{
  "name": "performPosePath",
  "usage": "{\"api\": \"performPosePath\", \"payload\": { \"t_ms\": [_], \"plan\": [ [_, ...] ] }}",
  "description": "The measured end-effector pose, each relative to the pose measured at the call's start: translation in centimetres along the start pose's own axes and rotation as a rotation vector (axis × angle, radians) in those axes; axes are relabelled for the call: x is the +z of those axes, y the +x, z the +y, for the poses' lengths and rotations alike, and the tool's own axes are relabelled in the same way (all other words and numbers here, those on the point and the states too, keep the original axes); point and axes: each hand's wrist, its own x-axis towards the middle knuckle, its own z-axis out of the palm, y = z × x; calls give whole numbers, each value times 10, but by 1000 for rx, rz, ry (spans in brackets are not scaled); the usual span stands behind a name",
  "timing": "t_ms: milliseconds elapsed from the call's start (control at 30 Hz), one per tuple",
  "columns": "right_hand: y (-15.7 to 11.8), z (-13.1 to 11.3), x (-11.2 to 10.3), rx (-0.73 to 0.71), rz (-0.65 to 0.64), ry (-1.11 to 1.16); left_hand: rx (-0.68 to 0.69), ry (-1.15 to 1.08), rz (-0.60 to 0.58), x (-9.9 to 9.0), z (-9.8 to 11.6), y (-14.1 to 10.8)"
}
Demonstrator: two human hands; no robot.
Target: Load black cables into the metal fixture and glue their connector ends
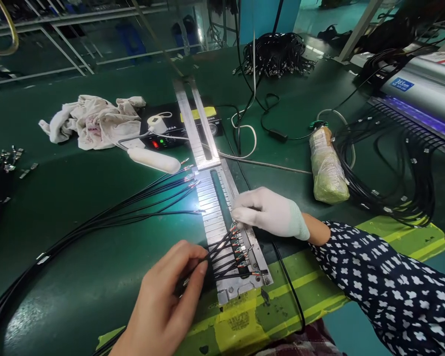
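Observation:
A slotted metal fixture [226,291] lies on the table in front of me, with several cable ends side by side across its lower part. My left hand [170,291], bare, is closed in a pinch around black cables [222,269] at the fixture's left edge. In a white glove, my right hand [269,211] has its fingertips pressed together at the fixture's right side, on the stripped end of a black cable [233,228]. Another bunch of black cables [148,200] reaches the fixture's brightly lit left edge from the left.
Behind the fixture sit a black control box [159,141], a white lamp [154,159] and a crumpled cloth [100,121]. To the right are a wrapped bundle [328,168], hanging cables [400,163] and a silver UV unit [426,84]. A cable pile [276,54] lies at the back.

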Motion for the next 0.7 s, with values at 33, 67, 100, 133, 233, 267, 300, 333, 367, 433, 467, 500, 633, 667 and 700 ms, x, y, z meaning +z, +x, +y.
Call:
{"api": "performPosePath", "payload": {
  "t_ms": [33, 67, 100, 133, 233, 267, 300, 333, 367, 433, 467, 500, 633, 667, 700],
  "plan": [
    [-1, -1, 0, 20, -42, 96, 32, 23, -2, 1, 1, -1],
    [-2, -3, 0, 46, -88, 193, 82, 52, 6, 3, 1, -1],
    [-4, -5, 0, 66, -128, 274, 145, 86, 15, 4, 2, -2],
    [-5, -7, 0, 79, -160, 330, 217, 114, 20, 7, 1, -3],
    [-7, -11, 0, 69, -210, 362, 421, 140, 1, 14, -1, -5],
    [-7, -12, 0, 61, -226, 351, 463, 139, -6, 17, -2, -5],
    [-7, -13, 0, 56, -243, 337, 494, 142, -9, 19, -3, -5],
    [-7, -13, 0, 53, -259, 324, 517, 148, -9, 21, -3, -5],
    [-7, -14, 0, 48, -273, 313, 526, 159, -9, 22, -3, -5],
    [-6, -14, 0, 36, -285, 296, 526, 172, -6, 24, -3, -4],
    [-6, -14, 0, 31, -289, 291, 519, 169, -7, 25, -2, -4],
    [-6, -14, 0, 27, -293, 284, 508, 163, -8, 25, -2, -4],
    [-5, -14, 1, 40, -312, 283, 475, 158, -10, 28, 1, -4],
    [-5, -14, 1, 41, -313, 279, 473, 159, -7, 29, 2, -4],
    [-5, -14, 1, 42, -314, 267, 471, 161, -9, 29, 3, -3]
  ]
}}
